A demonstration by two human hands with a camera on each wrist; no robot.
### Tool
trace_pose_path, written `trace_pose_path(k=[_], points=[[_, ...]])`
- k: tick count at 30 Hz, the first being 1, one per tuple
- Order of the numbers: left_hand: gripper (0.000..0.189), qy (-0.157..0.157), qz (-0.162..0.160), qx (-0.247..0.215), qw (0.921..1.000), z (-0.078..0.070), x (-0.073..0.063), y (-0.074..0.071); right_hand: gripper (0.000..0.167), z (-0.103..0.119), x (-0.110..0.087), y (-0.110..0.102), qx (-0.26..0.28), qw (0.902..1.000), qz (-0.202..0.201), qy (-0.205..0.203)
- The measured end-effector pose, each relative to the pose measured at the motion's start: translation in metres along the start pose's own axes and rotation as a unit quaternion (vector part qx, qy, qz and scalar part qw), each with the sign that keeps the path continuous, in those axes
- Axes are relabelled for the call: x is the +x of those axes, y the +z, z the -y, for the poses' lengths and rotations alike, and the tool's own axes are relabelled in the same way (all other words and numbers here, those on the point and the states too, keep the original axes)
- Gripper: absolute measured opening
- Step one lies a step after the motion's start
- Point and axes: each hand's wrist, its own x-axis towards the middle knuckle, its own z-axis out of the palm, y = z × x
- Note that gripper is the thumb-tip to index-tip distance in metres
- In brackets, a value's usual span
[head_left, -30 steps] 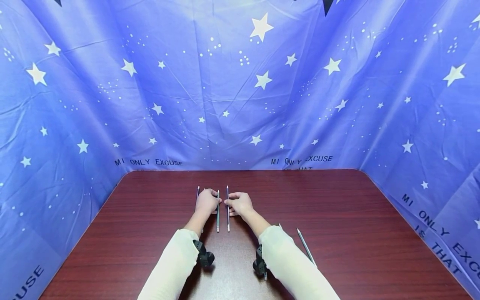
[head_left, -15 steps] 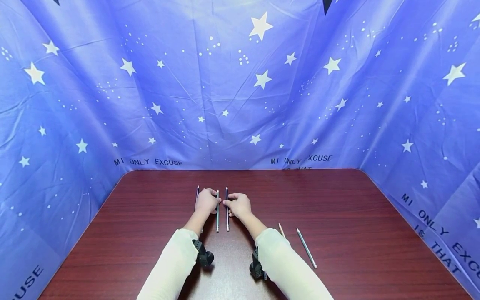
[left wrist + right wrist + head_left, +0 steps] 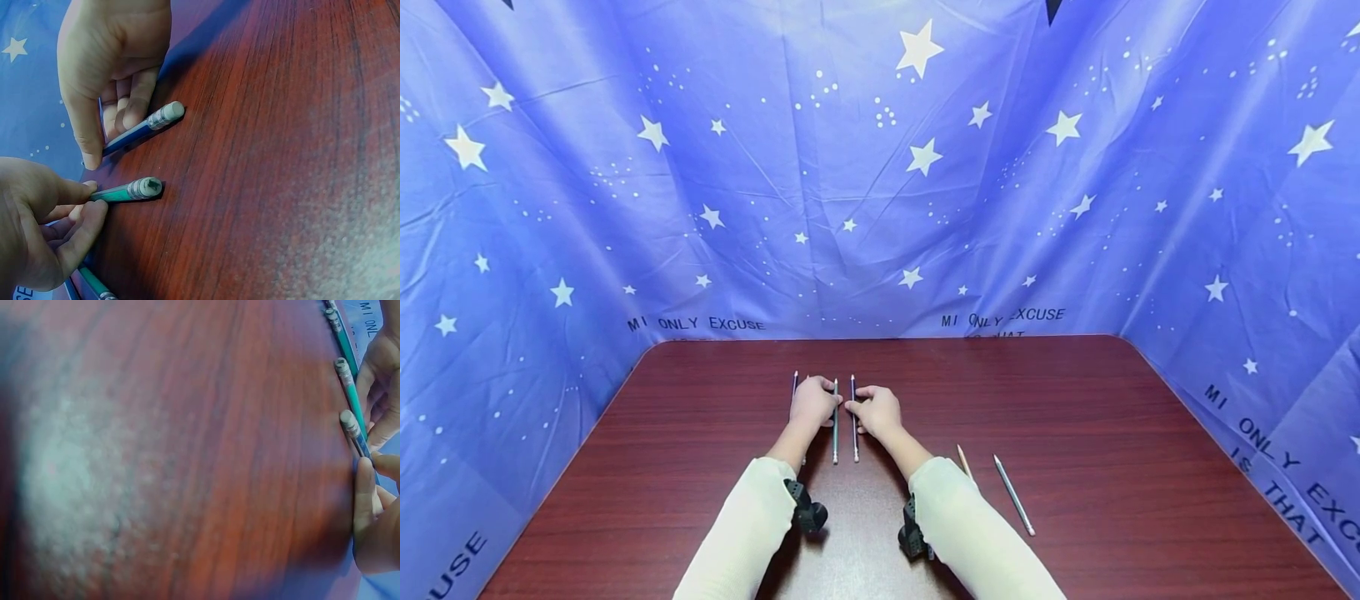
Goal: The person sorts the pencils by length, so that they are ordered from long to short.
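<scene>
Near the far middle of the table, my left hand pinches a green pencil between thumb and fingers. Just right of it, my right hand pinches a dark blue pencil. Both pencils lie nearly parallel, a narrow gap between them, white eraser ends towards me. In the left wrist view the green pencil's eraser looks worn, while the blue pencil's eraser is rounder. Left of my left hand, a dark pencil is partly covered by it; another green pencil shows below that hand in the left wrist view.
On the right of the dark red table lie a tan pencil, partly under my right sleeve, and a slanted silvery-green pencil. A bluish pencil end peeks out beside the right wrist camera. A blue starry curtain surrounds the table.
My right hand has shifted slightly left with the blue pencil, closer to the green one. My right sleeve moved left, uncovering more of the tan and silvery-green pencils. The left hand stays nearly still.
</scene>
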Motion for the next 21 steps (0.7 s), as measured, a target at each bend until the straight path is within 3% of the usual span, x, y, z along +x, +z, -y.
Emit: trace_pose_path(k=[10,21], points=[[0.029,0.005,0.0,-0.004,1.0,0.0022,0.0012,0.0014,0.03,-0.0004,-0.0024,0.002,-0.068,0.9973,-0.019,-0.021],[0.029,0.004,-0.001,0.001,1.0,0.0034,0.0024,0.0016,0.03,-0.0009,-0.003,0.0061,-0.096,0.9944,-0.036,-0.024]])
